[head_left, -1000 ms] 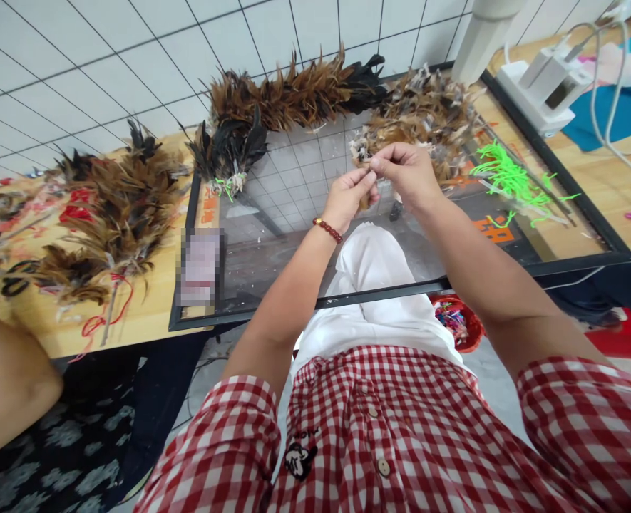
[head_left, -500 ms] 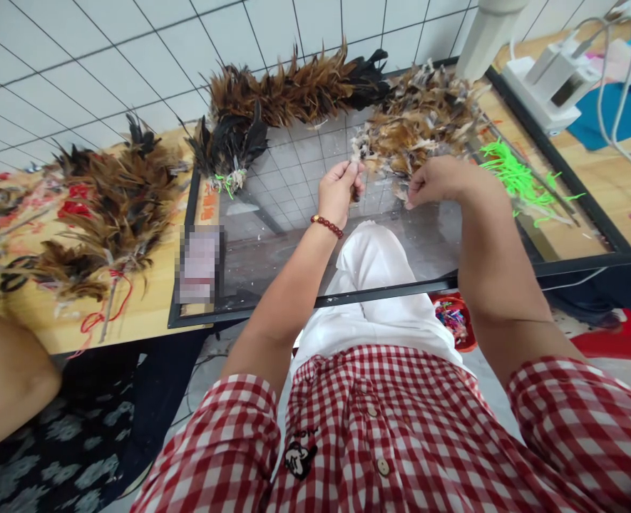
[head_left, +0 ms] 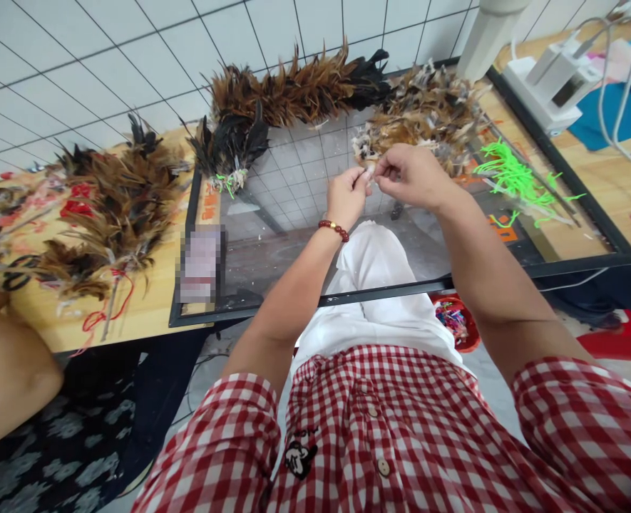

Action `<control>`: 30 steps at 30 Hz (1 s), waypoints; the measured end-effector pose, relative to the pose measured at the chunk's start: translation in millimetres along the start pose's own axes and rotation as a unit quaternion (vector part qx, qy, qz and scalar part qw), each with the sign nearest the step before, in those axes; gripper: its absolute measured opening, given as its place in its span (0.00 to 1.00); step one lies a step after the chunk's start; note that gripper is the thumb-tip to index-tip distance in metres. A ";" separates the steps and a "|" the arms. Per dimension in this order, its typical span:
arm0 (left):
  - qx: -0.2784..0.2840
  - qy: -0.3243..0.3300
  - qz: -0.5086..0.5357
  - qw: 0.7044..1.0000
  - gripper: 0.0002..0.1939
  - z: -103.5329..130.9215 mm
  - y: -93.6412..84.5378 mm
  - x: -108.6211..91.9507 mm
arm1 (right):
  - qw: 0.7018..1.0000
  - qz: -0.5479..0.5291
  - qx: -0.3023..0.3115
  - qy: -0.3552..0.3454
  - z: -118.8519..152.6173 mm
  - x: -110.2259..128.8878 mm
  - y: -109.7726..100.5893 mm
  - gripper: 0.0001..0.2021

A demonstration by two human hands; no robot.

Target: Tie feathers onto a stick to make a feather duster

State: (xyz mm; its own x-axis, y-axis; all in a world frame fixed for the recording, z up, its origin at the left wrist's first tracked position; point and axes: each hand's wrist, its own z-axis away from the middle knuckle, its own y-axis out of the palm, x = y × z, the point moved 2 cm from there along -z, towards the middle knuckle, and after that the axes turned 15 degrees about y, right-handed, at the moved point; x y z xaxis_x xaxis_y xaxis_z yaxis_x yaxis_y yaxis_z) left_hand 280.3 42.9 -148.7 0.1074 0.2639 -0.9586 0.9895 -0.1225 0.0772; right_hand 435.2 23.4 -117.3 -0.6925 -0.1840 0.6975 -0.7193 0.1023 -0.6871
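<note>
Over the glass panel [head_left: 304,178], my left hand [head_left: 346,197] is closed in a pinch on a small feather [head_left: 367,173] whose pale end shows at the fingertips. My right hand [head_left: 414,174] meets it from the right, with thumb and forefinger pinched at that same pale end; most of the feather is hidden by the fingers. Just behind both hands lies a loose pile of brown and whitish feathers [head_left: 401,128]. A long bundle of brown and black feathers [head_left: 288,89] lies along the wall, and a smaller black bundle tied with green [head_left: 234,149] is to its left.
Bright green strings [head_left: 508,171] lie at the panel's right, near a white power strip with plugs [head_left: 550,85]. A blurred-out flat object [head_left: 202,265] lies at the left edge. More feathers [head_left: 117,199] cover the wooden table beside another person's arm [head_left: 10,363]. Below is a red basket [head_left: 459,324].
My right hand has moved left from over the feather pile's front edge to my left hand's fingertips. My left hand has shifted slightly right and down.
</note>
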 end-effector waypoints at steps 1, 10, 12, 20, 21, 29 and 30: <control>0.002 -0.004 0.003 1.000 0.14 0.8 0.2 -1.2 | 1.000 -0.025 -0.012 0.004 -0.2 -0.6 -0.1 0.04; 0.020 -0.044 0.068 0.997 0.14 0.5 3.7 -1.8 | 0.989 -0.125 -0.077 0.032 -2.6 -2.8 -1.2 0.13; 0.020 -0.055 0.086 0.995 0.13 1.1 3.7 -2.4 | 0.986 -0.151 -0.067 0.035 -3.0 -1.2 -1.5 0.15; 0.090 -0.042 0.083 0.992 0.18 3.3 8.2 0.6 | 0.982 -0.186 -0.017 0.038 -2.2 3.7 4.7 0.16; 0.084 -0.047 0.088 0.992 0.18 3.5 9.2 1.1 | 0.983 -0.180 -0.024 0.038 -2.7 3.2 6.0 0.16; -0.038 -0.071 0.089 0.993 0.13 -4.6 -3.9 0.8 | 0.975 -0.065 -0.186 0.107 -14.1 -34.0 -10.8 0.14; -0.048 -0.068 0.090 0.992 0.13 -6.2 -6.3 1.5 | 0.974 -0.036 -0.194 0.115 -14.9 -40.4 -12.3 0.14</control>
State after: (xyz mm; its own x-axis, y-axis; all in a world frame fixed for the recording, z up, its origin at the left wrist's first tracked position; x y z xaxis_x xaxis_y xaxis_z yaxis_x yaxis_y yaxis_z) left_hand 274.8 50.0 -148.9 0.2748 0.1136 -0.9548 0.9611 -0.0615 0.2693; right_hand 471.2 44.2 -134.0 -0.6009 0.0143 0.7992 -0.7030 0.4663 -0.5370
